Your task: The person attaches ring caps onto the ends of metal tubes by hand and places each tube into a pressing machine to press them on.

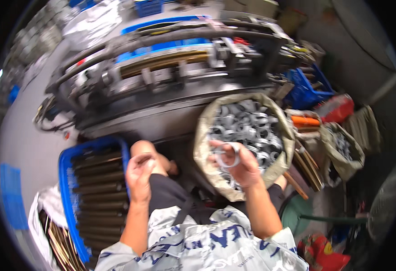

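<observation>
Plenty of pale floor (31,135) runs along the left. One long metal machine (166,93) with round bars crosses the far side. Nearer stand a coarse cloth sack (203,144), full of grey rings (252,131), and a blue plastic crate (66,176) of dark tubes (98,189). Beside the crate, the left hand (139,179) is half open, fingers loosely curled; the right hand (247,170) grips a thin, pale ring (237,154) over the sack.

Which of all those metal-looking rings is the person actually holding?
The pale grey ring in the right hand; it is held up singly, while the other rings lie heaped in the big beige sack.
</observation>
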`<state>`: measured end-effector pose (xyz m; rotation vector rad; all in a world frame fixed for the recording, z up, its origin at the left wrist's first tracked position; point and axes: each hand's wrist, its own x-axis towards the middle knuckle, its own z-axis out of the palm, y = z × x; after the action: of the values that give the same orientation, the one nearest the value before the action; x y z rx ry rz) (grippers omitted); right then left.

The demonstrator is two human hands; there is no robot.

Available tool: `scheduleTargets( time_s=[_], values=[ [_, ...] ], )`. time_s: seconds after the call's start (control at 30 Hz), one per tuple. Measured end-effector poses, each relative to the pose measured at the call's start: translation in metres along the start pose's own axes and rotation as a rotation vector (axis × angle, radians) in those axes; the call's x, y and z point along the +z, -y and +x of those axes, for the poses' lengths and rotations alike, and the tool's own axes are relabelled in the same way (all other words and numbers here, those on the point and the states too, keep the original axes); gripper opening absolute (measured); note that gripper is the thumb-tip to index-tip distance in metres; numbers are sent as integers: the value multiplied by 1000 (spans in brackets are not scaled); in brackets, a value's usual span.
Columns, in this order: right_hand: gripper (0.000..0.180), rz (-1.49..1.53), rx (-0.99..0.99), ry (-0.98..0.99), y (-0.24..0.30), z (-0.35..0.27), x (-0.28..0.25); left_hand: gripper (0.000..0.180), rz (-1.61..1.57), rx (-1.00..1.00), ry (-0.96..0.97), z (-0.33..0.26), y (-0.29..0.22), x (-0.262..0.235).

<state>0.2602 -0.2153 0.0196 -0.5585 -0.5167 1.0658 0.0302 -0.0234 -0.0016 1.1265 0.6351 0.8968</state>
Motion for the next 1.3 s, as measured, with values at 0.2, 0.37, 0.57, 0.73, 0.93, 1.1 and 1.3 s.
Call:
scheduleTargets(
  time_s=[0.2,0.37,0.57,0.73,0.93,1.1,1.3],
  values=[
    [30,-1502,3,-508,-32,-33,-101,31,-274,44,85,-8,-35,10],
    [27,-1509,-103,-635,-56,-44,-134,24,-541,231,543,-31,-104,51],
    [27,-1595,-147,-631,-62,-45,-135,31,-688,579,793,-60,-163,96],
    [27,-1646,-154,-571,-65,-45,-139,31,-693,547,874,-57,-162,96],
    [26,-1609,-151,-598,-64,-45,-132,31,-698,526,945,-55,-165,98],
    [26,-1596,-168,-607,-67,-48,-136,32,-704,537,997,-54,-167,103],
    [26,-1595,-179,-604,-68,-50,-138,31,-689,536,1110,-47,-172,112]
  ],
)
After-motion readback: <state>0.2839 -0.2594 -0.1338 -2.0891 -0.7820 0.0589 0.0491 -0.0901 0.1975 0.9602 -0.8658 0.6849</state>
